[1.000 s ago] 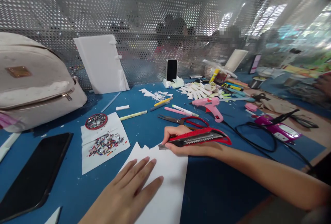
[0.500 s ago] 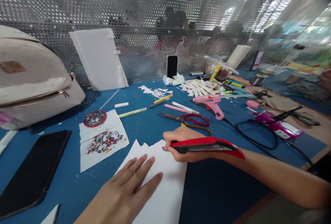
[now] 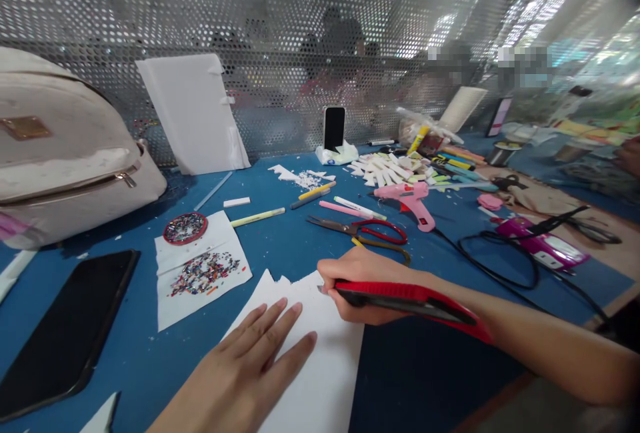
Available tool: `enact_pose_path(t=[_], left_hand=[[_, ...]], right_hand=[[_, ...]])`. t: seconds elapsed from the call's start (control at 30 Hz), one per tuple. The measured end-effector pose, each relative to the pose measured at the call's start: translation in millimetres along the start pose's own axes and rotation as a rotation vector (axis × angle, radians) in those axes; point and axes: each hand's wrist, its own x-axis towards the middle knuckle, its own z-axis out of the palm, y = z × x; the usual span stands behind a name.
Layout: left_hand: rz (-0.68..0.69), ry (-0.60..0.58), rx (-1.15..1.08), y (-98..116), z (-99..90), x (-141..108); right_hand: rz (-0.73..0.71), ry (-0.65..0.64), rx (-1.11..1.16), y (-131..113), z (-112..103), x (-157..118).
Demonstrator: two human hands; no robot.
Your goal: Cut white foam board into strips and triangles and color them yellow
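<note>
A white board (image 3: pixel 333 366) with a jagged far edge lies on the blue table in front of me. My left hand (image 3: pixel 255 353) rests on it, palm down, fingers stretched out. My right hand (image 3: pixel 357 279) is closed around a red and black utility knife (image 3: pixel 415 299), whose blade tip meets the board close to its far edge. The knife's rear end points right, over my forearm. Just beyond my right hand lie red-handled scissors (image 3: pixel 363 227), their points to the left.
Left are a paper with colourful beads (image 3: pixel 205 276), a black phone (image 3: pixel 65 333) and a backpack (image 3: pixel 75 159). A pink glue gun (image 3: pixel 413 199) and its cable lie to the right. White scraps (image 3: pixel 385 169), pens and an upright phone (image 3: pixel 335 127) stand or lie farther back.
The utility knife's rear end has swung down and toward me, while its tip stays near the board's far edge. My left hand keeps its place on the board.
</note>
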Motion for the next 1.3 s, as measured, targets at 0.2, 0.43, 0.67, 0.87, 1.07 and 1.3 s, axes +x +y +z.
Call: enact_pose_path(t=[0.2,0.43,0.67,0.87,1.07,1.3], left_hand=[[-0.004,-0.008,-0.026,-0.2,-0.6,-0.3],[-0.011,-0.003,-0.057,-1.2,-1.0,0.0],[-0.013,-0.049,-0.097,-2.1,-14.1,5.0],[-0.228,-0.144,-0.401,-27.8,-40.8,28.8],[-0.351,-0.227,-0.534,-63.6,-38.5,57.5],[-0.416,-0.426,-0.470,-66.4,-46.3,82.7]], right_hand=[[-0.030,-0.053,0.002,2.1,-4.0,0.2],[-0.082,-0.058,0.057,7.5,-1.2,-1.0],[0.062,0.210,0.414,33.6,-7.3,-4.4],[0.195,0.369,0.525,31.5,-17.4,-3.7],[0.201,0.417,0.262,29.0,-18.1,-2.9],[0.360,0.445,-0.081,35.4,-37.2,-5.9]])
